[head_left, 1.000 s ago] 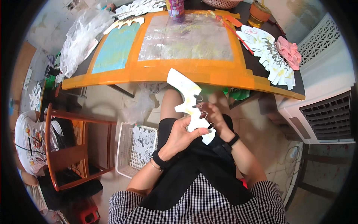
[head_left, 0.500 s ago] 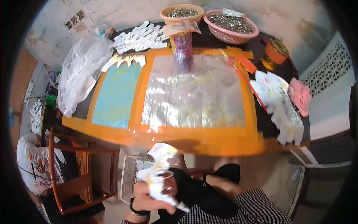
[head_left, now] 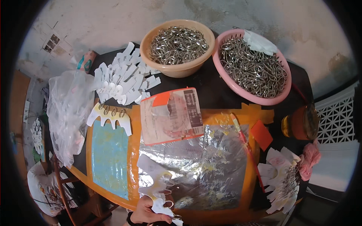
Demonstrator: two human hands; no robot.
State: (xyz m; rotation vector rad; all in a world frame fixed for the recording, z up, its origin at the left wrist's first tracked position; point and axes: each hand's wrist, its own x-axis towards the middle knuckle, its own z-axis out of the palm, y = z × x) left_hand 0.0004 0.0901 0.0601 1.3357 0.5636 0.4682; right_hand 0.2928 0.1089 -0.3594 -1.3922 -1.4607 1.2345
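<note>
My left hand (head_left: 147, 211) grips the lower end of a white scalloped strip (head_left: 150, 171), thumb laid across it. Yellow stains mark the strip, and metal rings hang along its notched side. It is held over the near left part of a shiny silver sheet (head_left: 222, 184), which orange tape frames. My right hand is out of the picture. A similar white strip (head_left: 95, 116) with several rings lies across the far end of a blue sheet (head_left: 110, 162). Right of the silver sheet rests a red-handled brush (head_left: 244, 145), beside an orange card (head_left: 261, 135).
A printed cardboard piece (head_left: 169, 120) covers the cup beneath it. Behind stand a beige basin (head_left: 177, 70) and a pink basket (head_left: 241, 88), both full of metal rings. White cut-outs (head_left: 120, 77), a plastic bag (head_left: 68, 113), a jar (head_left: 301, 122) and ringed strips (head_left: 279, 177) flank the sheets.
My left hand has brought the strip from above my lap to over the table's near edge. The view has moved closer over the table, and my lap is out of sight.
</note>
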